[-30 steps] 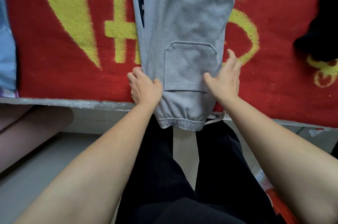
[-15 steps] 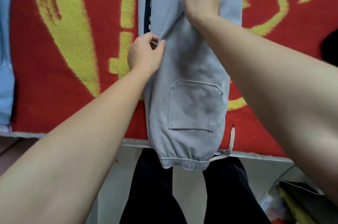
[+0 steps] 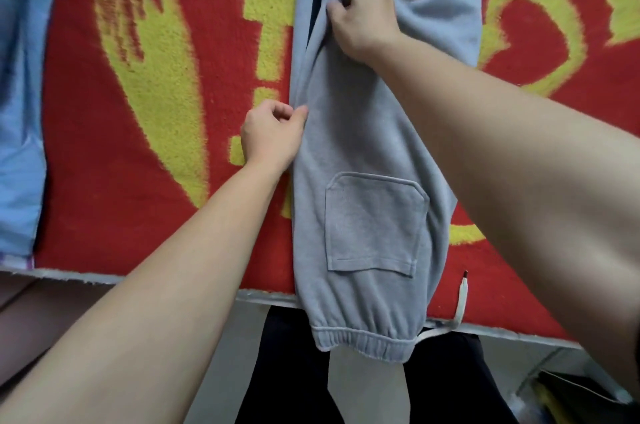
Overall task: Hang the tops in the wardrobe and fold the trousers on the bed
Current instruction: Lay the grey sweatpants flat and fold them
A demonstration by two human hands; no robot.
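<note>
Grey trousers (image 3: 367,160) with a patch pocket lie lengthwise on the bed's red and yellow blanket (image 3: 138,146), folded leg on leg. Their elastic waistband hangs over the bed's near edge, with a white drawstring beside it. My left hand (image 3: 272,136) pinches the trousers' left edge above the pocket. Farther up, my right hand (image 3: 362,9) grips a bunch of the grey fabric near the left edge, where a dark stripe shows. The trouser legs run out of view at the top.
A light blue garment (image 3: 20,94) lies along the blanket's left side. The bed's pale edge (image 3: 86,276) runs across the lower frame, with my black-trousered legs below it. Some clutter sits on the floor at the lower right (image 3: 568,396).
Both hands have left the waistband area and moved up the trousers. The left now pinches the left edge; the right has crossed leftward and bunched the fabric higher up.
</note>
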